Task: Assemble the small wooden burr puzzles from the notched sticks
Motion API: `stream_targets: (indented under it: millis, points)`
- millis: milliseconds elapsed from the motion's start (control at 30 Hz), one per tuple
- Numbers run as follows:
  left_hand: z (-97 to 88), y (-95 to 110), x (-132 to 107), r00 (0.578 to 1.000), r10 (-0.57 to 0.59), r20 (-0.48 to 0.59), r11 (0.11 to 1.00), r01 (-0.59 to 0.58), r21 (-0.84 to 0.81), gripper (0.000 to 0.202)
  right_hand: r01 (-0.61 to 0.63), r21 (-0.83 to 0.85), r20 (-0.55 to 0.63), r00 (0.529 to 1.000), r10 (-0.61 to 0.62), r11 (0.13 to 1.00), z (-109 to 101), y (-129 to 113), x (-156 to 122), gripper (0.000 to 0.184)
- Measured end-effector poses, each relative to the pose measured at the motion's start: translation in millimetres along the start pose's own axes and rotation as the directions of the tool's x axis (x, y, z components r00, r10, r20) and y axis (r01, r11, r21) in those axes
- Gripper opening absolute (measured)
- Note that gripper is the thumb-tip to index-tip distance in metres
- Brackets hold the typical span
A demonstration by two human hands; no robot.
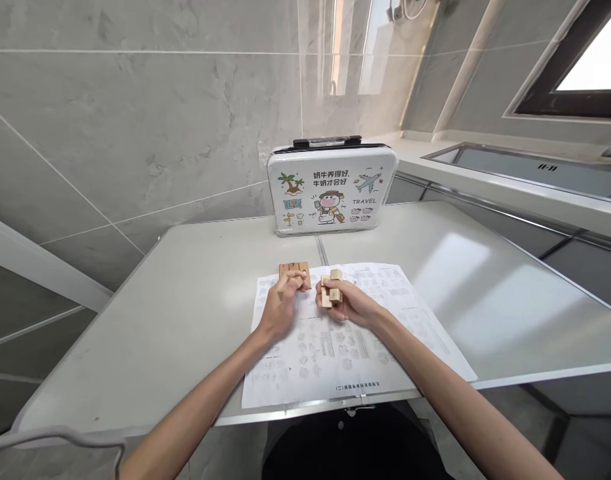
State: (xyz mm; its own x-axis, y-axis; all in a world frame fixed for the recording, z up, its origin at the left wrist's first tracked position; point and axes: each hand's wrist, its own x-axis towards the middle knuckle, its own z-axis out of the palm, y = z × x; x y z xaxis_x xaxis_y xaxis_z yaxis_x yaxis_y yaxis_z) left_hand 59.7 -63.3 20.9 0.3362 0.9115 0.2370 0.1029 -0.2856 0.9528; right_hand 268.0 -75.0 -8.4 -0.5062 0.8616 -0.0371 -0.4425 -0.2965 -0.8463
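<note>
My right hand [354,303] is closed around a wooden block puzzle piece [327,297], pale and made of joined cubes that stick out at the top and front. Just to the left, my left hand [280,303] is closed in a pinch, with what looks like a small wooden piece [298,281] between its fingertips; the fingers hide most of it. Right behind those fingers lies a flat brown wooden block set [286,268] with dark marks on top. Under both hands a printed paper sheet [335,373] with small diagrams is spread out.
A white cartoon-printed case [295,180] with a black handle stands at the table's back, near the tiled wall. The light folding table [200,300] has a seam down its middle. On the right runs a counter with a sink [535,167]. A grey cable [55,433] crosses the lower left.
</note>
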Motion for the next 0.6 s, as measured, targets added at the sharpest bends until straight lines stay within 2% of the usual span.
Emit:
stream_targets:
  millis: [67,167,233,367,600]
  points:
    - [-2.5,3.3,5.0,0.995,-0.104,-0.007,0.973,0.101,-0.206,0.061,0.043,0.007,-0.045,0.998,-0.043,0.999,0.0,-2.7,-1.1,0.037]
    - [-9.0,5.0,12.5,0.962,-0.242,0.125,0.84,0.272,-0.47,0.064,0.096,0.012,-0.103,0.99,-0.094,0.995,-0.8,-5.1,-1.9,0.049]
    - [-12.8,3.7,16.0,0.933,-0.304,0.195,0.752,0.36,-0.553,0.062,0.089,-0.006,-0.147,0.985,-0.089,0.996,-2.0,-6.2,-1.9,0.047]
    - [-15.0,-1.6,18.6,0.888,-0.366,0.278,0.678,0.46,-0.574,0.064,0.1,-0.072,-0.208,0.972,-0.113,0.992,-3.8,-8.4,-2.5,0.039]
    - [-9.4,-1.2,12.9,0.859,-0.388,0.334,0.752,0.505,-0.425,0.058,0.028,-0.071,-0.115,0.993,-0.036,0.997,-3.5,-9.5,-5.2,0.036]
